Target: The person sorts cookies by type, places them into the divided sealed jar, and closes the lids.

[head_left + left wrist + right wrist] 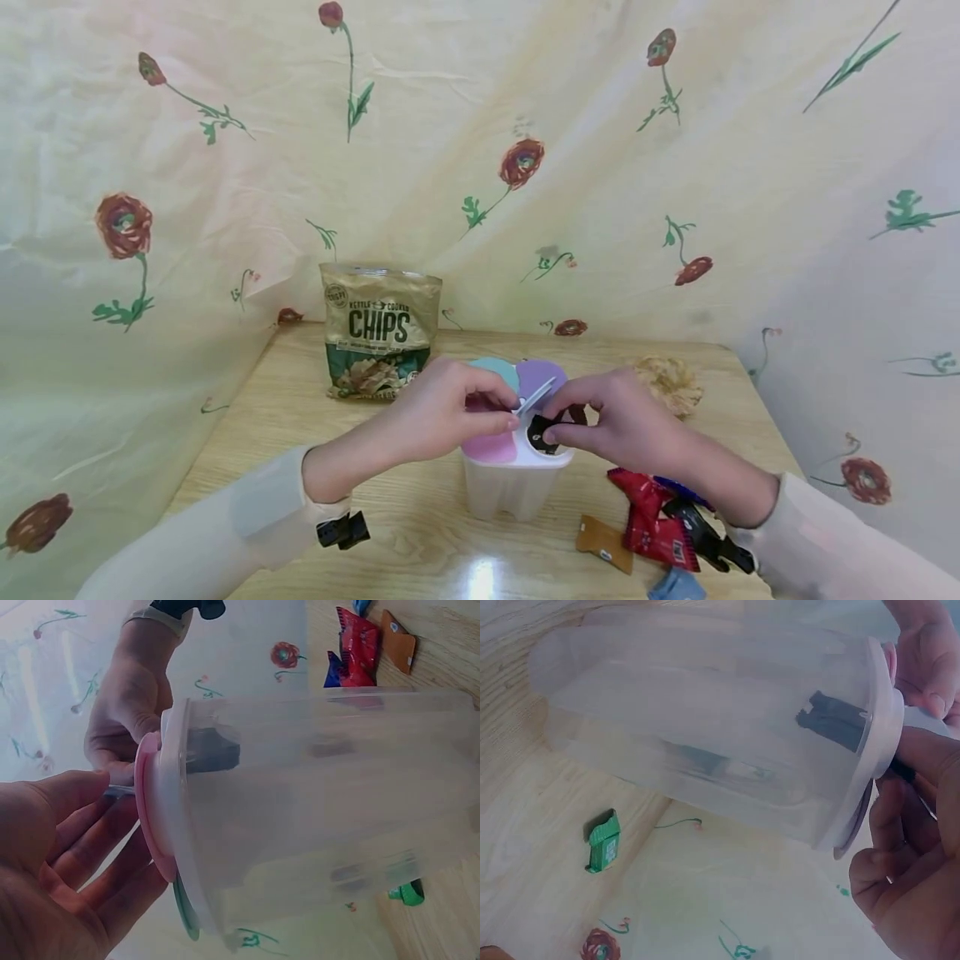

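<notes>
Nearest on the pale wood-grain table [375, 508], at the right, lies a loose group of wrapped pieces: a light blue packet [677, 586], a flat orange-brown packet [603, 544], shiny red packets [660, 527], a long black wrapper [705, 533] and a dark blue packet [686, 492] partly under the right forearm. A little farther, near the middle, stands the upright tub of translucent white plastic [517, 492], its white lid carrying petal-shaped flaps: a pink flap [491, 447] on the near left, a teal flap [495, 369] on the far left and a purple flap [538, 375] on the far right. The left hand [442, 412] pinches a pale, thin flap [536, 397], tilted up off the near-right opening. The right hand [611, 417] has its grip closed on a small black packet [538, 433] at that opening; the right wrist view suggests part of it is already inside the wall. The step in hand looks like feeding this packet through; the next move seems to call for keeping the flap raised while the right grip lets go. Beyond the tub sits a small green packet [602, 841], seen only by the wrist cameras. Farther off are a tan ruffled bundle [670, 385] at the right and a gold-and-green chips bag [382, 333] upright at the left, before a cream cloth with red flowers [420, 150].
</notes>
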`<state>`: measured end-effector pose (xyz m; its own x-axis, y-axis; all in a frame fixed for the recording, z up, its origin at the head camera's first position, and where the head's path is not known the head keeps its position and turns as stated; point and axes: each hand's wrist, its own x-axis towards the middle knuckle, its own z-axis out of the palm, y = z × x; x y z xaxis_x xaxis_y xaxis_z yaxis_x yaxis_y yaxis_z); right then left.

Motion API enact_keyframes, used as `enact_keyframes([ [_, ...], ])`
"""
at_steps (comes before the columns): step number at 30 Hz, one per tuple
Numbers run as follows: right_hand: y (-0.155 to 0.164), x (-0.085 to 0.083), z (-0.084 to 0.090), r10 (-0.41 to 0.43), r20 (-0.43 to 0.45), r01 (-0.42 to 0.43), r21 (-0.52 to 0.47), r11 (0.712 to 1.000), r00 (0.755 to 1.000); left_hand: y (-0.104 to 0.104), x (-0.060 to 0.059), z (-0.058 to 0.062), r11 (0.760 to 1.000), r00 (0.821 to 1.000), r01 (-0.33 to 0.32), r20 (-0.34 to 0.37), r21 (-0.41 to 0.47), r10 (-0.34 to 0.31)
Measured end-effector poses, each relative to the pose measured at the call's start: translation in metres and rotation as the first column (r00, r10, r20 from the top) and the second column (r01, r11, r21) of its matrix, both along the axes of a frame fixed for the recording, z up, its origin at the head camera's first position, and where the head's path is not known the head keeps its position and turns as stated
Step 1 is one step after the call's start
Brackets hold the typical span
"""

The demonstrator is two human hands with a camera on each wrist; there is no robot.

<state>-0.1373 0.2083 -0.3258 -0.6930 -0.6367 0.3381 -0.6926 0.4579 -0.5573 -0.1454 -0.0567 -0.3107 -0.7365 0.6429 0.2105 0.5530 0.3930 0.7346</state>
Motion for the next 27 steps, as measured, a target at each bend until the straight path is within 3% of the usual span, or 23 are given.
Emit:
enact_keyframes([
  [20, -0.002, 0.001, 0.001, 0.038, -0.023, -0.036, 0.079, 0.996, 0.999, 0.0, -0.001, 0.0, 1.0, 1.0, -0.001, 0.003, 0.012, 0.001],
  [27, 0.011, 0.003, 0.004, -0.001, -0.041, 0.002, 0.007, 1.0, 0.999, 0.001, -0.001, 0.001, 1.0, 1.0, -0.004, 0.006, 0.019, 0.004],
])
